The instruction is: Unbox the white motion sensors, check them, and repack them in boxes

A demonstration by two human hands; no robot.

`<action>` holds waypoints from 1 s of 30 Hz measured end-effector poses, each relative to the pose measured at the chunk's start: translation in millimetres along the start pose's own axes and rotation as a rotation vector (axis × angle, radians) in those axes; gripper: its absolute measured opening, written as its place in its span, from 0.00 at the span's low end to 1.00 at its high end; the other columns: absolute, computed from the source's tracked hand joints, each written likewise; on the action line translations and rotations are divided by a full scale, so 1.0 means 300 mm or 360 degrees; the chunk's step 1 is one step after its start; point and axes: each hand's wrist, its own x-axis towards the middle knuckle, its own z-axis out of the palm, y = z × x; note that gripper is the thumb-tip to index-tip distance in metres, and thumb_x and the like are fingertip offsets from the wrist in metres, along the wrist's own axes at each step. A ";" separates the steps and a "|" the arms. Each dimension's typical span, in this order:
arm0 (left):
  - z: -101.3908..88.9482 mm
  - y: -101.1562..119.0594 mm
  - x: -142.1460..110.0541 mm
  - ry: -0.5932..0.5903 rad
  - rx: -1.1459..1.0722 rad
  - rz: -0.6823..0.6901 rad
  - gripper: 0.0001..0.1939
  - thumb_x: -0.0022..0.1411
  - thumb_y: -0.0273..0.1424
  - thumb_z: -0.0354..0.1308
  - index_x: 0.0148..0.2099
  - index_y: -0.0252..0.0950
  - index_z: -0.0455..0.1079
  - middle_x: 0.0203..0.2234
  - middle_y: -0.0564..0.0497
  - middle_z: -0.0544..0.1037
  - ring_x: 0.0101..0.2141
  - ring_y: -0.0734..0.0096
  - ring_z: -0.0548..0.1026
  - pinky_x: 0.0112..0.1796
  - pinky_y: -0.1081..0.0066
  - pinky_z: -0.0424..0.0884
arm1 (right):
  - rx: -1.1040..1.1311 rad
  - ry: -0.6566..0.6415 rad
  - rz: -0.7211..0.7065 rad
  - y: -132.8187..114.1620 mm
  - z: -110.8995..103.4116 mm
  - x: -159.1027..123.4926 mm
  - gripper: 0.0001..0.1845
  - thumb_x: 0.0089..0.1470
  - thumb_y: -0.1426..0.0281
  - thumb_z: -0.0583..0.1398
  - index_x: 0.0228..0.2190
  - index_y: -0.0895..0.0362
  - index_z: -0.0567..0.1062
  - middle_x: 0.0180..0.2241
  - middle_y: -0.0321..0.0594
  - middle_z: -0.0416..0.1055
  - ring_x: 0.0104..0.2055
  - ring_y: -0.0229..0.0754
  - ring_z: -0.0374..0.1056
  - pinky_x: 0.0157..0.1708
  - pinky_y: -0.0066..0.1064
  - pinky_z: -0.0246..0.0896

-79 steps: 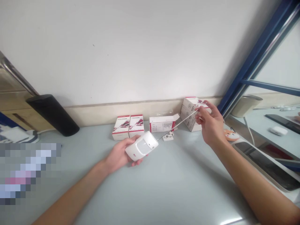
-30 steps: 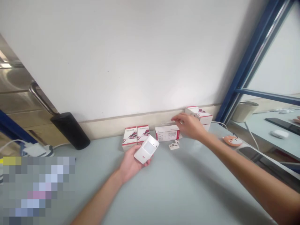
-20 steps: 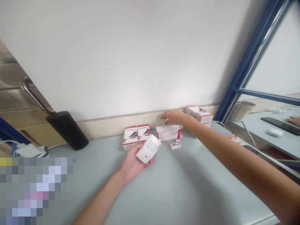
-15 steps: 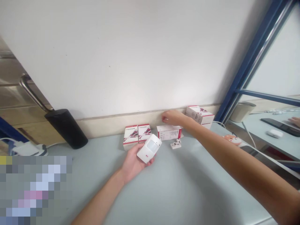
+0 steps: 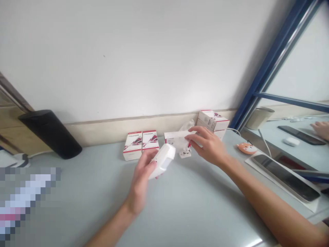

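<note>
My left hand [image 5: 144,175] is closed around a white motion sensor [image 5: 162,159], tilted so that its side and part of its window show. In my right hand [image 5: 209,145], the fingers pinch a crumpled clear plastic bag [image 5: 183,141]. Behind the bag lies a white and red box [image 5: 169,136], partly covered by it. A small white mounting bracket [image 5: 185,154] rests on the table just below the bag. Two white and red boxes [image 5: 133,144] stand side by side to the left, beyond my left hand.
More such boxes [image 5: 214,120] are stacked against the wall at right. A black cylinder [image 5: 50,133] stands on the left. An orange and white animal-shaped item [image 5: 246,148] and a dark phone-like slab [image 5: 286,176] lie on the right. A mirror [image 5: 295,103] rises beside them.
My right hand has come back from behind the middle box, bringing the plastic bag toward me. My left hand has turned the motion sensor onto its side. The view has shifted slightly.
</note>
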 end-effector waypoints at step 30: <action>0.003 -0.045 -0.003 -0.0116 0.0150 -0.0276 0.25 0.70 0.44 0.56 0.65 0.43 0.69 0.41 0.48 0.78 0.32 0.66 0.73 0.33 0.68 0.68 | 0.0426 0.0266 0.0094 -0.160 -0.002 -0.007 0.20 0.66 0.75 0.59 0.56 0.45 0.72 0.55 0.47 0.71 0.51 0.49 0.73 0.48 0.44 0.74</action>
